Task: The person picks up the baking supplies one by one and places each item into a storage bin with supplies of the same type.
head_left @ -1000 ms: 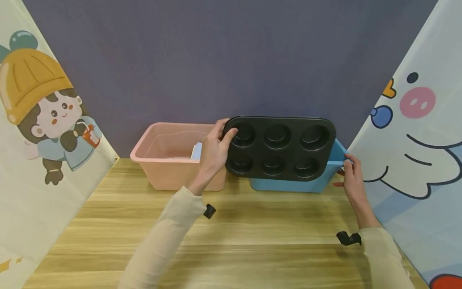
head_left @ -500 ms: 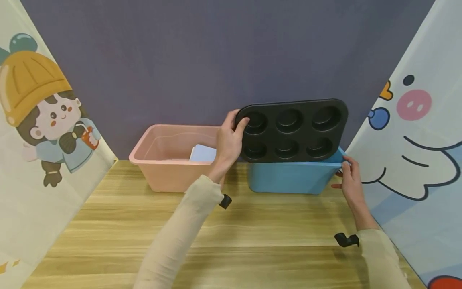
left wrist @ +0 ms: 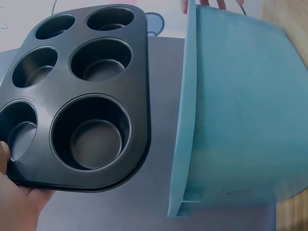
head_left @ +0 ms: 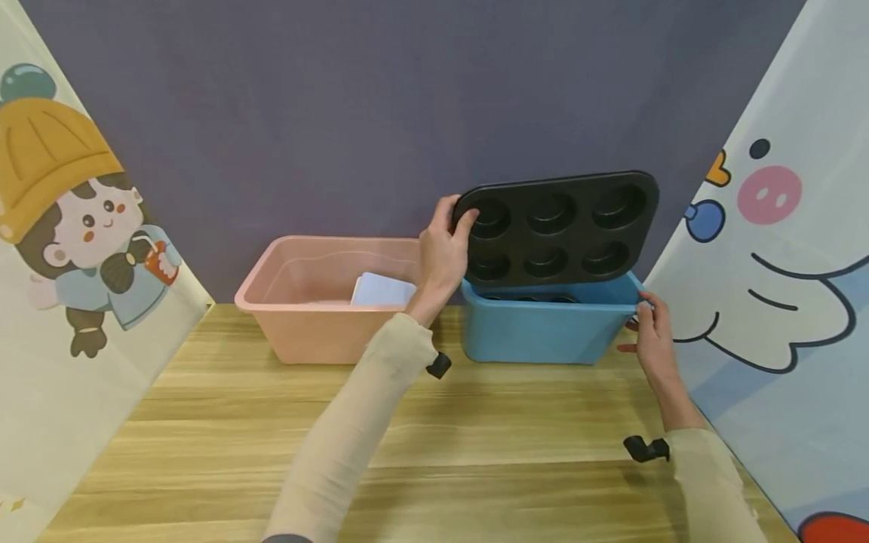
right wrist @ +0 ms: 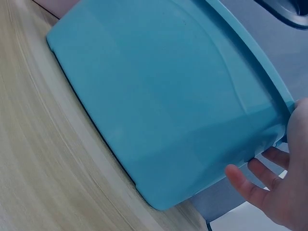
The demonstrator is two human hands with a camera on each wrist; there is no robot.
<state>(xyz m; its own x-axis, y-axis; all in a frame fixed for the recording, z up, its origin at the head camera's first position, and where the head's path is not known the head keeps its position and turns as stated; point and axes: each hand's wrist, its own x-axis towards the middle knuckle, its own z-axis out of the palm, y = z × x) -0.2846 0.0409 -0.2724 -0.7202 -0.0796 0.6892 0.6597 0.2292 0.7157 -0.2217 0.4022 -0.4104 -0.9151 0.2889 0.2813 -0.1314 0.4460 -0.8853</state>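
Observation:
My left hand (head_left: 443,245) pinches the left end of a black muffin tin (head_left: 516,253), thumb on its cup side. The tin is tilted up above the back of a blue plastic bin (head_left: 536,332), its round cups facing me. In the left wrist view the tin (left wrist: 43,110) stands apart from the bin's rim (left wrist: 187,110). My right hand (head_left: 657,335) holds the bin's right end, with the thumb at the rim and the fingers under it. Inside the bin a dark object with rounded hollows (head_left: 532,298) shows just over the front rim; most of it is hidden.
Left of the blue bin stands a pink bin (head_left: 326,332), with a pale blue-white flat thing (head_left: 382,289) inside. Both bins stand on a wood-grain table (head_left: 516,452) before a dark grey back panel (head_left: 434,98). Cartoon-printed panels (head_left: 781,302) close off the sides.
My left hand has raised the muffin tin and carried it slightly right. The dark object inside the blue bin has come into view. My right hand keeps its place at the bin's end.

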